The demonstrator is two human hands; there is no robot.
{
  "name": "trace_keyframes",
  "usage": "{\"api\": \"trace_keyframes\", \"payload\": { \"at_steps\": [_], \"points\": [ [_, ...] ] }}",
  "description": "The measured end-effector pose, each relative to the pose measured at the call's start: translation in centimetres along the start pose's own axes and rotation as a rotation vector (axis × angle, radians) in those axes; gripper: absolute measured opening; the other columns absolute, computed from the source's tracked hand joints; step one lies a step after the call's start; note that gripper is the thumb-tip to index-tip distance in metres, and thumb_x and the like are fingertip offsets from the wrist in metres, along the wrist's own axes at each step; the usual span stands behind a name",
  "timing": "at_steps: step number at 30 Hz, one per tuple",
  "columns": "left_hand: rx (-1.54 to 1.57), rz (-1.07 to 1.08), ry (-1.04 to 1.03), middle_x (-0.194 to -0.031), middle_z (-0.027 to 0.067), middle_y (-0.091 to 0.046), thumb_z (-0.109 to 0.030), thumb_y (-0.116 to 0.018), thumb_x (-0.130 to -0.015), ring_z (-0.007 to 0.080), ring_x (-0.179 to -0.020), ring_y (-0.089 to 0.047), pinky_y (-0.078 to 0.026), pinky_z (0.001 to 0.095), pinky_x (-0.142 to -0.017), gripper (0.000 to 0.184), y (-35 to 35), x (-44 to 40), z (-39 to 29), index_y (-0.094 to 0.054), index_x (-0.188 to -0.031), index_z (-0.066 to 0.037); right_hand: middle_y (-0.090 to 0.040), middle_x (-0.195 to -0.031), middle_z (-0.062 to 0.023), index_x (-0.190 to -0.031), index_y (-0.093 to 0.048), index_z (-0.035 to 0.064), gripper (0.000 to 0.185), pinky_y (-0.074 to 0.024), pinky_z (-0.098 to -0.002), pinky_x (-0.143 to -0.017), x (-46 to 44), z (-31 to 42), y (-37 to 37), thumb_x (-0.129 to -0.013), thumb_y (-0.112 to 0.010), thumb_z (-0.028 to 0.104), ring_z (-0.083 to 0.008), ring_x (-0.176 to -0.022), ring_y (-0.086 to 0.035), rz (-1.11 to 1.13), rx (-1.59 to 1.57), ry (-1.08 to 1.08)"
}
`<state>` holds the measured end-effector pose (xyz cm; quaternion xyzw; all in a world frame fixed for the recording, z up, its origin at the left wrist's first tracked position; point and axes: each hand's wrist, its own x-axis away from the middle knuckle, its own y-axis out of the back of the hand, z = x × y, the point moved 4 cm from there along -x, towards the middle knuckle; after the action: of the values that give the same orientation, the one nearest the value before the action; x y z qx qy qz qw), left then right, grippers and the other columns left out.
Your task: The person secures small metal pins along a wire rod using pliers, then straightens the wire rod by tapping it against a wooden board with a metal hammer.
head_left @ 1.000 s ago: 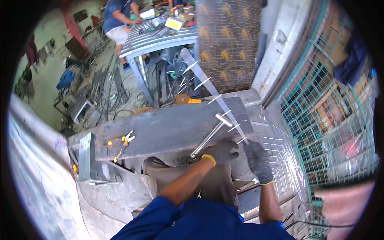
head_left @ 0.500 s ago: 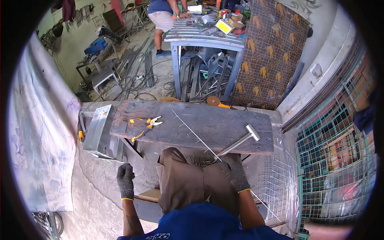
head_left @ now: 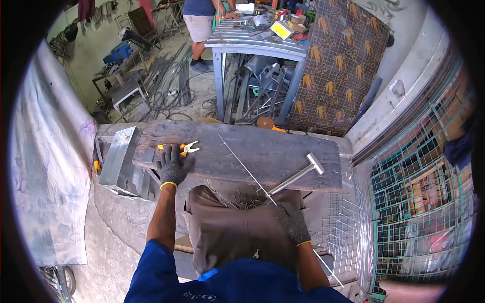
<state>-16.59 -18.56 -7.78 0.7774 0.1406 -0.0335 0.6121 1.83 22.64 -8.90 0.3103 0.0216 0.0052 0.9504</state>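
Note:
My left hand (head_left: 174,165), in a dark grey work glove, is over the handles of the yellow-and-black pliers (head_left: 190,147) on the wooden plank. Its fingers are stretched out and thumb apart, covering part of the handles. My right hand (head_left: 293,222), gloved too, is closed round a long thin metal rod (head_left: 246,169) above my right thigh. Short cross pieces stick out along the rod, whose far end lies over the plank. A metal hammer (head_left: 298,174) rests on the plank, head to the right, its handle end close to the rod.
The dark wooden plank (head_left: 262,144) spans in front of my knees. Short metal pins (head_left: 242,199) lie beneath its near edge. A metal box section (head_left: 118,156) stands left, wire mesh (head_left: 346,222) right. Beyond are a grinder with a disc (head_left: 265,122), a metal workbench (head_left: 217,49) and another person (head_left: 198,25).
My left hand has moved forward and right from beside my knee onto the pliers' handles. My right hand still holds the rod. The view has shifted slightly.

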Motion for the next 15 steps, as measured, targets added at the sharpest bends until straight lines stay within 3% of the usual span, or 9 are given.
{"api": "trace_keyframes", "payload": {
  "at_steps": [2, 4, 7, 11, 14, 15],
  "points": [
    [0.070, 0.107, 0.082, -0.148, 0.0224, -0.037, -0.060, -0.057, -0.083, 0.0413, -0.138, -0.030, -0.017, 0.0616, -0.110, 0.081, -0.1, 0.4, -0.4, -0.033, -0.147, -0.017, -0.064, -0.111, -0.0203, -0.117, -0.061, 0.0024, 0.032, -0.0475, -0.0410, -0.092, 0.1, -0.2, 0.4, -0.091, -0.058, 0.022, -0.0355, -0.105, -0.061, 0.000, -0.027, -0.016],
    [0.071, 0.084, 0.080, -0.146, 0.0224, -0.038, -0.059, -0.056, -0.084, 0.0407, -0.136, -0.033, -0.021, 0.0586, -0.110, 0.080, -0.3, 0.2, 0.2, -0.033, -0.147, -0.016, -0.064, -0.112, -0.0212, -0.118, -0.062, 0.0056, 0.029, -0.0473, -0.0395, -0.091, -0.6, 0.8, 0.9, -0.091, -0.059, 0.019, -0.0347, -0.105, -0.061, -0.005, -0.085, -0.050],
    [0.109, 0.048, -0.027, -0.136, 0.0213, -0.049, -0.055, -0.059, -0.084, 0.0423, -0.123, -0.047, -0.035, 0.0527, -0.102, 0.074, -0.2, -0.9, 0.8, -0.038, -0.144, -0.016, -0.063, -0.111, -0.0205, -0.118, -0.061, 0.0059, 0.030, -0.0472, -0.0422, -0.089, -1.8, 0.6, 1.5, -0.091, -0.059, 0.020, -0.0357, -0.104, -0.061, -0.116, -0.021, -0.069],
    [-0.040, 0.181, 0.022, -0.128, 0.0183, -0.055, -0.054, -0.062, -0.082, 0.0403, -0.117, -0.051, -0.037, 0.0530, -0.099, 0.068, 2.4, -2.3, -0.8, -0.048, -0.135, -0.014, -0.062, -0.106, -0.0178, -0.114, -0.061, 0.0056, 0.027, -0.0462, -0.0436, -0.087, -3.6, 2.3, 1.9, -0.090, -0.061, 0.017, -0.0338, -0.099, -0.060, -0.204, 0.124, 0.049],
    [-0.084, 0.161, -0.095, -0.118, 0.0182, -0.058, -0.057, -0.065, -0.080, 0.0387, -0.112, -0.053, -0.038, 0.0542, -0.097, 0.063, 1.5, -3.3, -0.3, -0.055, -0.124, -0.013, -0.063, -0.102, -0.0156, -0.113, -0.058, 0.0064, 0.023, -0.0468, -0.0395, -0.086, -4.2, 1.8, 0.9, -0.094, -0.060, 0.019, -0.0295, -0.097, -0.061, -0.219, 0.058, 0.048],
    [-0.079, 0.029, -0.209, -0.113, 0.0211, -0.058, -0.056, -0.066, -0.080, 0.0401, -0.107, -0.054, -0.038, 0.0554, -0.094, 0.062, -1.1, -3.7, 0.7, -0.056, -0.121, -0.011, -0.062, -0.102, -0.0152, -0.113, -0.057, 0.0062, 0.023, -0.0468, -0.0395, -0.086, -4.3, 1.8, 0.8, -0.093, -0.061, 0.018, -0.0293, -0.096, -0.061, -0.231, 0.060, 0.050]
  ]
}}
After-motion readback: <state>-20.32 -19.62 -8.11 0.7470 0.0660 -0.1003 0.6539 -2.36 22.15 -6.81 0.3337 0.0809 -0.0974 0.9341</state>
